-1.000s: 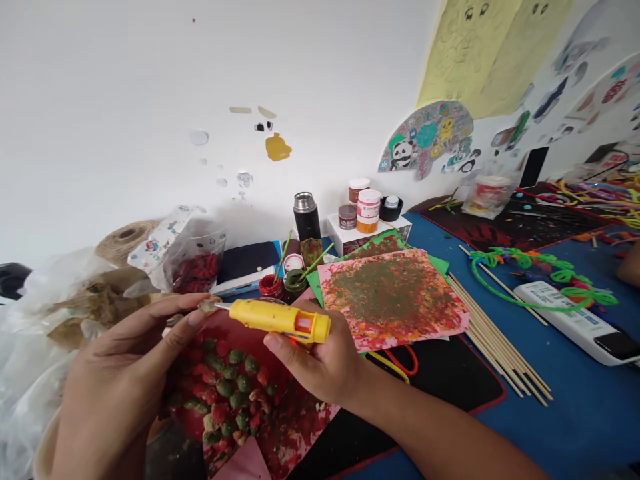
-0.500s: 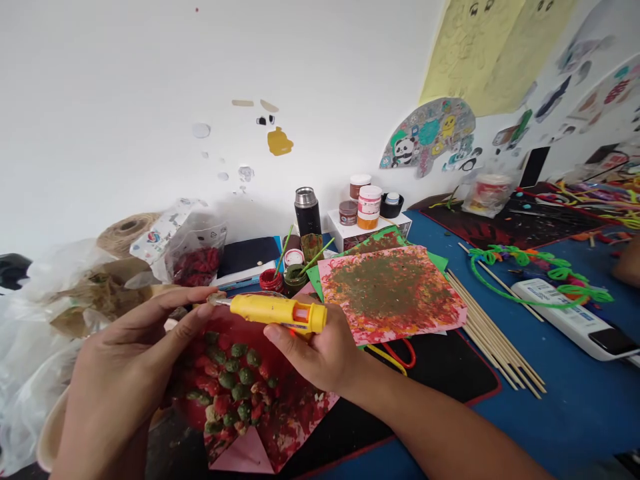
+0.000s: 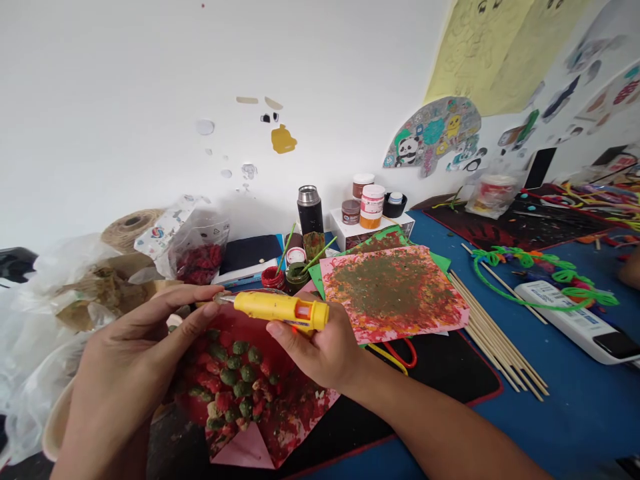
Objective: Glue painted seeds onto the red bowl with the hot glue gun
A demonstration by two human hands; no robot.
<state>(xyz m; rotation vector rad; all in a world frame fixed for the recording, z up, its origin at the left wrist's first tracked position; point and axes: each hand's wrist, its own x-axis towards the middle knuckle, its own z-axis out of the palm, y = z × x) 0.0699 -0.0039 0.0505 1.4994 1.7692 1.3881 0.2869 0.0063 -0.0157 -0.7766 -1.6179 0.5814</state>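
Observation:
In my right hand point(image 3: 325, 350) is a yellow hot glue gun point(image 3: 280, 311), its metal nozzle pointing left and a small red light glowing near the handle. My left hand point(image 3: 135, 353) pinches a small pale piece point(image 3: 220, 298) between thumb and forefinger, right at the nozzle tip. What kind of piece it is, I cannot make out. Beneath both hands, small green painted lumps point(image 3: 243, 373) and red ones lie heaped on a red, paint-stained sheet point(image 3: 295, 420) with a folded pink corner.
Behind stand open paint pots point(image 3: 273, 279), a black flask point(image 3: 310, 213) and paint jars point(image 3: 373, 207). A paint-smeared pink sheet point(image 3: 400, 293) lies right of the gun, beside wooden sticks point(image 3: 500, 340) and a white power strip point(image 3: 570, 320). Plastic bags point(image 3: 50, 313) and twine point(image 3: 133, 223) crowd the left.
The view has shifted slightly, so everything sits a little further right. Both hands keep their hold, with the nozzle still at the small piece.

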